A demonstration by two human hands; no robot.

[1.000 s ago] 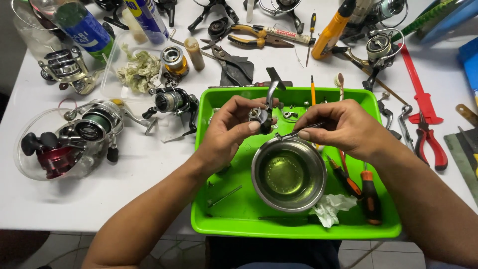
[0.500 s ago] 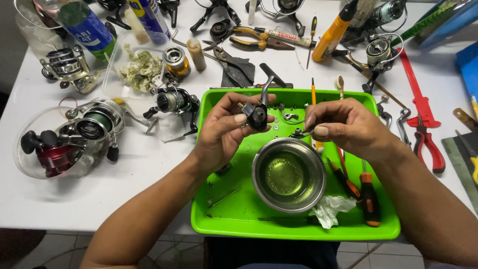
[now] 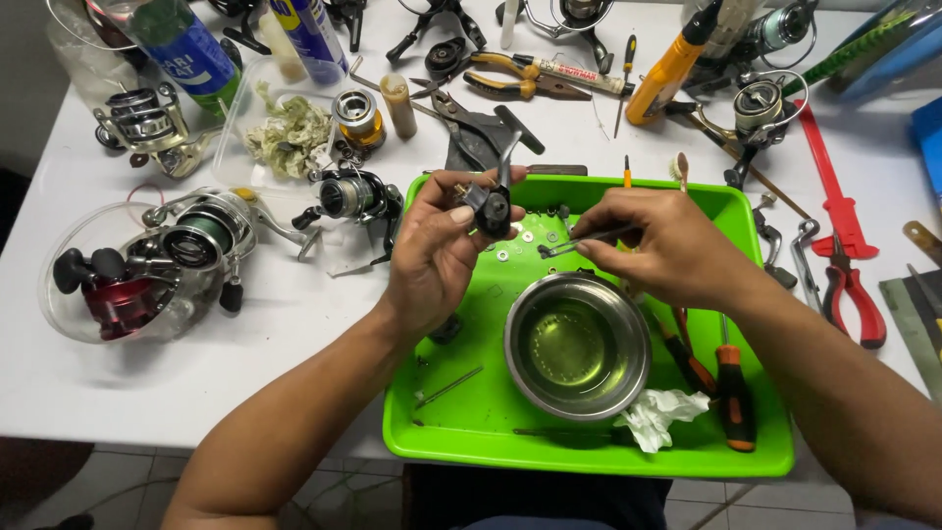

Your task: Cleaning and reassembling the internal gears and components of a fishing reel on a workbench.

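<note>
Black reel part [image 3: 491, 206] over the far-left corner of the green tray [image 3: 471, 412], long axis near upright, handle arm pointing away. Left hand [image 3: 437, 250] pinches it. Right hand [image 3: 657, 245] grips tweezers [image 3: 579, 241], tips pointing left. Steel bowl [image 3: 577, 345] beneath, near.

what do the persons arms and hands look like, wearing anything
Both forearms are bare right to the bottom edge of the picture: no sleeves show. The left hand and right hand wear no gloves, and no rings, watch or wristband can be seen.
</note>
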